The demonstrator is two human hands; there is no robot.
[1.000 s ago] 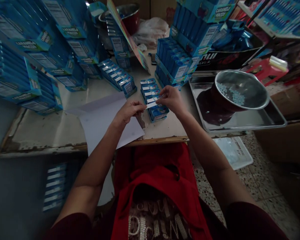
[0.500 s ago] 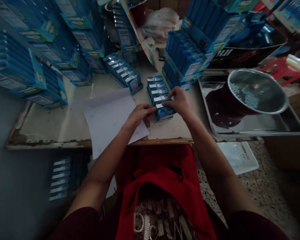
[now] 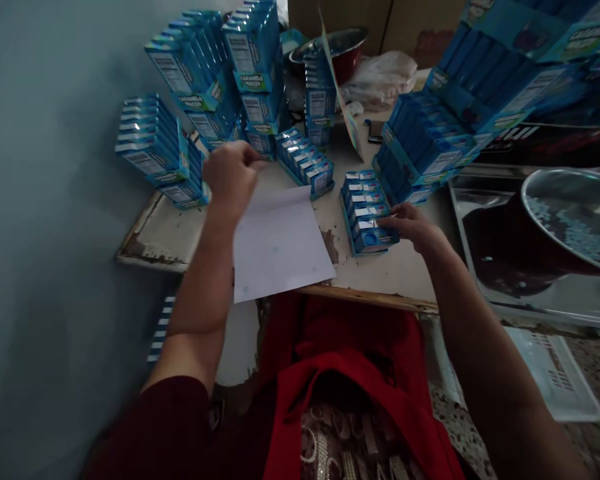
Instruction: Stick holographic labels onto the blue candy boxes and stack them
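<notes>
My right hand (image 3: 414, 225) is at the right side of a display tray of small blue candy boxes (image 3: 367, 210), with its fingers closed on the front box (image 3: 377, 239). White flaps or labels show along the tops of the boxes. My left hand (image 3: 231, 175) is raised over the left part of the table, fingers curled and pinched together. Whatever is between those fingertips, if anything, I cannot make out. A white paper sheet (image 3: 280, 250) lies between my hands. Behind it is another tray of blue candy boxes (image 3: 307, 163).
Stacks of blue candy displays stand at the back left (image 3: 253, 80) and back right (image 3: 425, 143). A metal bowl (image 3: 575, 233) with pale blue candies stands on a metal tray (image 3: 485, 280) at right. A glossy sheet (image 3: 340, 93) leans upright behind. The table edge (image 3: 380, 297) is worn.
My left hand has left the near candy tray and moved up and left across the paper. My right hand remains at the tray's front box. The view has shifted left.
</notes>
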